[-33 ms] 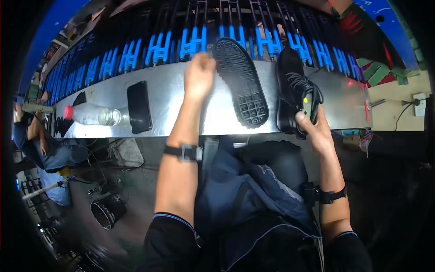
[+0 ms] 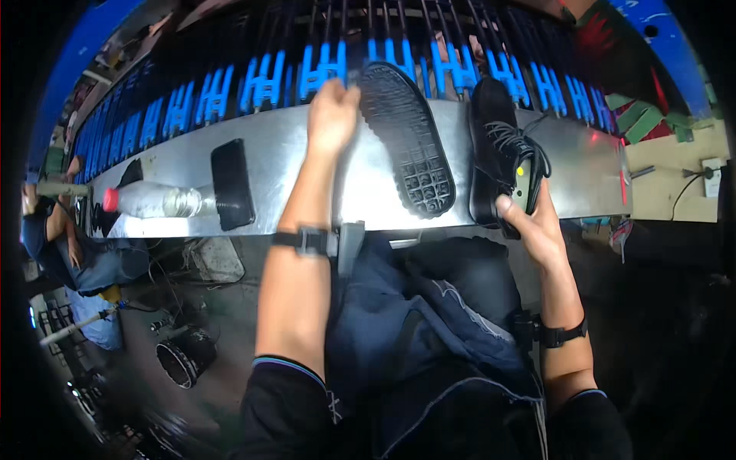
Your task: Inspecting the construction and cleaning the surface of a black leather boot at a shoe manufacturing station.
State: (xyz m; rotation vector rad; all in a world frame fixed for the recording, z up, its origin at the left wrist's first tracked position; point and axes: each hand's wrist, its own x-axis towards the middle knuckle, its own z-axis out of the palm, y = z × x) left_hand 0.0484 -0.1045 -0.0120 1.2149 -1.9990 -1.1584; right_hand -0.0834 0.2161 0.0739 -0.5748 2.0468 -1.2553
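In my right hand (image 2: 538, 230) is a black lace-up shoe (image 2: 487, 146), toe pointing away from me. My thumb presses near its heel, and the other fingers are mostly hidden behind the collar. Left of that shoe, a black sole (image 2: 418, 146) lies with its tread facing up and its heel end toward me. Beside the toe end of the sole is my left hand (image 2: 333, 119), slightly blurred, its fingers curled closed. Whatever those fingers hold, if anything, is too blurred to name.
A metal table (image 2: 291, 169) carries a black phone (image 2: 233, 184) and a red-capped clear plastic bottle (image 2: 153, 199). Rows of blue-tipped rack prongs (image 2: 264, 80) line its far side. A black bucket (image 2: 184, 360) lies on the floor; another person (image 2: 84, 245) sits at far left.
My left hand has shifted slightly left and away from me. The right hand keeps its hold on the shoe, and the sole stays in about the same place.
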